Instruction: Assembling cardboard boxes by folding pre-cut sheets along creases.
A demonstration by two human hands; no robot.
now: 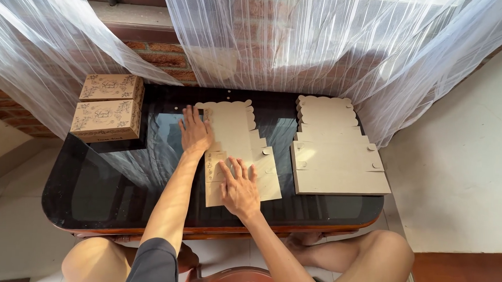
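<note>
- Kraft-brown cardboard: I see one flat die-cut box blank (236,151) lying unfolded at the middle of the dark glass-topped table (93,191).
- I read the left hand (195,133) as a hold-down: its fingers are spread flat on the blank's upper left edge, gripping nothing.
- I see the right hand (239,188) pressing palm-down on the lower panels, fingers extended, gripping nothing; this looks like flattening along a crease.
- Blank appearance: scalloped top edge, side tabs, faint floral print on a lower left panel.
- A stack of identical blanks (339,152) sits just right; two folded printed boxes (107,108) stand at the far left corner, well apart.
</note>
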